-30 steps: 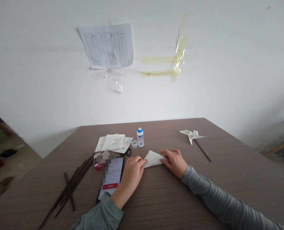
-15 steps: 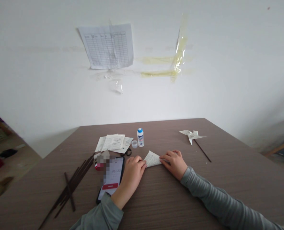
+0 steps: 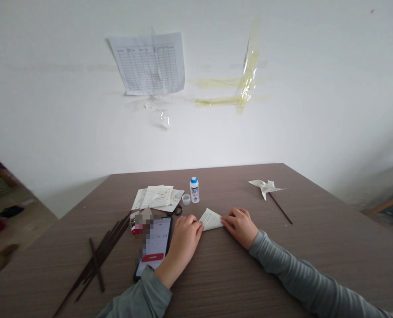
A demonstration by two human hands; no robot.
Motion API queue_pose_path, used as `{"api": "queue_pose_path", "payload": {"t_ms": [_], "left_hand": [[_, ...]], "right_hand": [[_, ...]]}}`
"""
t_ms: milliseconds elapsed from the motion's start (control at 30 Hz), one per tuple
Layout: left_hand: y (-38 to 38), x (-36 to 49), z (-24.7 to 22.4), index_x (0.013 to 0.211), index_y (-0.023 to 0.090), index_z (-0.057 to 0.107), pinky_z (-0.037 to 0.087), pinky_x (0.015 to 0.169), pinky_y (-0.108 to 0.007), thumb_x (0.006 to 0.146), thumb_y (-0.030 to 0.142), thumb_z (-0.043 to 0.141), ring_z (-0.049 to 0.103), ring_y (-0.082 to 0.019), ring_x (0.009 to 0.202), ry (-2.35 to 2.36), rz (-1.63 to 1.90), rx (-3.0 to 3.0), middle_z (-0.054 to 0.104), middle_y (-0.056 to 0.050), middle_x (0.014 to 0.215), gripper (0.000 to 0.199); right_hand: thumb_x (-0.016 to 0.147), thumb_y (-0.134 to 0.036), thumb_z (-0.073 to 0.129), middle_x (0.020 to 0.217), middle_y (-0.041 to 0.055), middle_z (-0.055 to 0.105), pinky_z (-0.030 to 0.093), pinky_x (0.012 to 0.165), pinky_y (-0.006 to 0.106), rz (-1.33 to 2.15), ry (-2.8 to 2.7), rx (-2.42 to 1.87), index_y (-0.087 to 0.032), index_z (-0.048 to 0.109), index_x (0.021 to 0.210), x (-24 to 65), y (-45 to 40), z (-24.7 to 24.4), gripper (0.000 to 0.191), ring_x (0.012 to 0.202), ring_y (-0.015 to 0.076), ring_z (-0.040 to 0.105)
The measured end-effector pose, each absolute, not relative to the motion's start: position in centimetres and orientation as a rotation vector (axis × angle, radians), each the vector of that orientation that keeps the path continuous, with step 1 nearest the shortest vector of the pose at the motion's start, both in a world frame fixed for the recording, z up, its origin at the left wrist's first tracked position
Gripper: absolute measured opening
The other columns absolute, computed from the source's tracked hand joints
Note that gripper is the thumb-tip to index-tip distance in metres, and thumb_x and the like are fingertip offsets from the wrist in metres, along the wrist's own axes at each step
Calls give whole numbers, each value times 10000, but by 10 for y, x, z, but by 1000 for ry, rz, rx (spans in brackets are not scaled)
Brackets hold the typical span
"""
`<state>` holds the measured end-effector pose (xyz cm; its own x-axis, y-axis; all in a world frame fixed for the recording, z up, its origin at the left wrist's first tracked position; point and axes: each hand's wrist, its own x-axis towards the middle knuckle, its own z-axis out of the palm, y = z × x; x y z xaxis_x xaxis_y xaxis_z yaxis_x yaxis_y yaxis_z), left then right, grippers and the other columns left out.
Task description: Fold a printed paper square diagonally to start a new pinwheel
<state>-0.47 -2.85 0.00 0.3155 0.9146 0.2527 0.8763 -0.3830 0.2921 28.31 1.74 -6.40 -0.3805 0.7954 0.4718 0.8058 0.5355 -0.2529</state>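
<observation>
A person's two bare hands work at a brown wood-grain desk (image 3: 292, 269), seen from head height. Near the middle of the desk lies a white paper triangle (image 3: 211, 219), printed with small dark text and folded flat. The left hand (image 3: 183, 238) sits just to the left of the white paper triangle and the right hand (image 3: 240, 227) just to its right, both in long grey sleeves, with the fingers of each touching the paper at its corners. The grip on each side is neither clenched nor fully released: the fingers curve lightly over the paper, and I cannot tell whether either hand pinches it. The step in hand appears to be folding, and the flat paper seems to call for steady, even pressure along its crease.

To the left of the triangle, a black smartphone (image 3: 153, 247) lies face up, its screen partly blurred, with a red bar showing. Farther left lies a loose bunch of thin dark brown sticks (image 3: 97, 265). Beyond the triangle are a pile of printed white papers (image 3: 157, 196), a black scissor handle (image 3: 178, 210), a small clear cap (image 3: 186, 199) and a white plastic bottle with a blue cap (image 3: 194, 190). Beyond it to the right, a white paper pinwheel (image 3: 265, 186) sits on a thin dark stick (image 3: 280, 208).
</observation>
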Motion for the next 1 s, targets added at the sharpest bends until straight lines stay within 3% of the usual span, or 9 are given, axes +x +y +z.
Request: {"api": "queue_pose_path", "payload": {"t_ms": [367,500,633,1000], "left_hand": [[-33,3,7,1083,281,997,626,1413,-647,1171,145,748,905,-372,1284,1712,594,2451,941,-106,1236,298],[-35,6,11,1148,299,1004,599,1449,-692,1149,112,754,893,-388,1346,1663,650,2444,969,-109,1353,312],[-35,9,14,1152,301,1015,546,1489,-722,1177,123,720,883,-399,1371,1617,586,2431,993,-105,1358,345],[-27,24,24,1102,222,973,629,1314,-557,1217,220,716,856,-393,1366,1788,389,2396,961,-141,1302,281]], "right_hand": [[1223,-353,829,1110,91,937,682,1346,666,-9,-2233,-1334,-369,1039,1235,283,16,-65,211,1095,341,916],[1222,-329,827,1120,102,945,643,1402,731,7,-2237,-1343,-355,1045,1249,283,17,-66,222,1110,361,933],[1224,-305,804,1127,122,957,648,1404,697,-13,-2248,-1350,-366,1052,1249,283,16,-65,257,1114,372,939],[1195,-285,801,1120,100,953,618,1414,694,-4,-2228,-1429,-364,1060,1192,276,9,-55,270,1120,356,932]]}}
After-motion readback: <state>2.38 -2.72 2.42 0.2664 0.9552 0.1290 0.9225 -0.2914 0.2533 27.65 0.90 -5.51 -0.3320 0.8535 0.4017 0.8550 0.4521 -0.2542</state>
